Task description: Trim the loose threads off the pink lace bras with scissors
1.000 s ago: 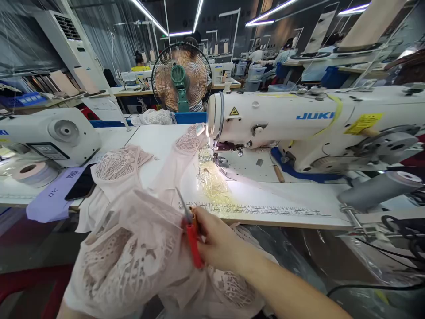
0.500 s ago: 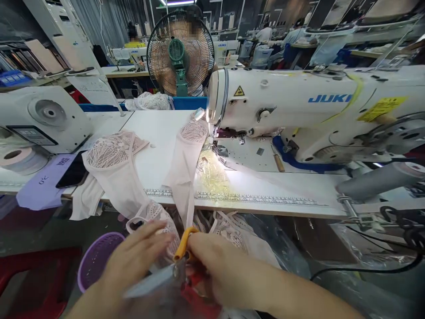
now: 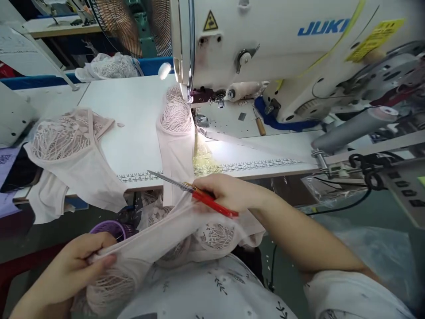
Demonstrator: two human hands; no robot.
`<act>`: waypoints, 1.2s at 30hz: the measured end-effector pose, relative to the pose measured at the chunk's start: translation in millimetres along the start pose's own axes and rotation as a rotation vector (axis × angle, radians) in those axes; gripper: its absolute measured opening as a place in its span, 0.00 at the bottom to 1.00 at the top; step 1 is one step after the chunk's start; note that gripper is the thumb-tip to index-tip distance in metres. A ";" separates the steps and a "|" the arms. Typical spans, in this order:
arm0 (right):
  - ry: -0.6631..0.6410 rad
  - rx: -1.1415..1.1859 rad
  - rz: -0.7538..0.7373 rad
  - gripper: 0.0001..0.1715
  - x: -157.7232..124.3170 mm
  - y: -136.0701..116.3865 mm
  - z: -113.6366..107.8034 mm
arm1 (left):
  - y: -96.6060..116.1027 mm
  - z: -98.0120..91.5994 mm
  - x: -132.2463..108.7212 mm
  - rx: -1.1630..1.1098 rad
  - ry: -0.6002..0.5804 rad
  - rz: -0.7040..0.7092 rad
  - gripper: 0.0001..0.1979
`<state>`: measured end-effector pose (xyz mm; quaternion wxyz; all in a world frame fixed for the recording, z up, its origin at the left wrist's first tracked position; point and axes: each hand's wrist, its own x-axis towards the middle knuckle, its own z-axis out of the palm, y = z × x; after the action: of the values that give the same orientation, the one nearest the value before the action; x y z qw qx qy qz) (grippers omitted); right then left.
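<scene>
My left hand [image 3: 75, 266] pinches the edge of a pale pink lace bra [image 3: 156, 237] at the lower left, and its band stretches across my lap. In my right hand [image 3: 229, 192] is a pair of scissors [image 3: 214, 204] with red handles, the blades pointing left over the front table edge. The band runs beneath that hand; whether its fingers also grip the cloth is unclear. Just beyond, a second bra [image 3: 175, 146] lies with its lace cup at the sewing machine's needle and its band over the edge.
A white JUKI sewing machine [image 3: 265, 48] stands at the back right, with a wooden-handled tool [image 3: 260, 127] on its bed. Another lace bra [image 3: 63, 137] lies on the white table [image 3: 133, 115] at left. A purple basket [image 3: 113, 228] is below. A fan [image 3: 142, 26] stands behind.
The view has tilted down and closer. My left hand has taken hold of the bra and pulled it left. The scissors have turned in my right hand, their red handle now uppermost.
</scene>
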<state>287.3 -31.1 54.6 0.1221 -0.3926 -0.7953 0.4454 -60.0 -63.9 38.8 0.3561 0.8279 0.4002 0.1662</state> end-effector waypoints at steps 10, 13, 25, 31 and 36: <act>-0.193 -0.168 -0.008 0.12 22.4 -22.0 13.3 | -56.5 20.8 5.0 -0.313 -0.291 -0.444 0.17; -0.329 -0.153 -0.070 0.12 20.8 -40.1 22.0 | -45.0 20.3 14.0 -0.179 -0.383 -0.335 0.14; -0.218 -0.126 -0.039 0.15 33.2 -25.0 14.5 | 31.8 62.4 56.9 -0.041 -0.008 0.017 0.08; -0.182 -0.149 -0.045 0.16 32.5 -23.2 9.8 | 36.1 67.1 65.6 -0.323 0.012 -0.199 0.10; -0.175 -0.159 -0.075 0.16 32.7 -21.3 9.4 | 42.3 66.2 68.9 -0.398 -0.012 -0.261 0.09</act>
<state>249.6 -19.2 61.3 0.0374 -0.3306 -0.8500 0.4084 43.2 -58.3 22.9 0.5332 0.6836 0.4609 0.1897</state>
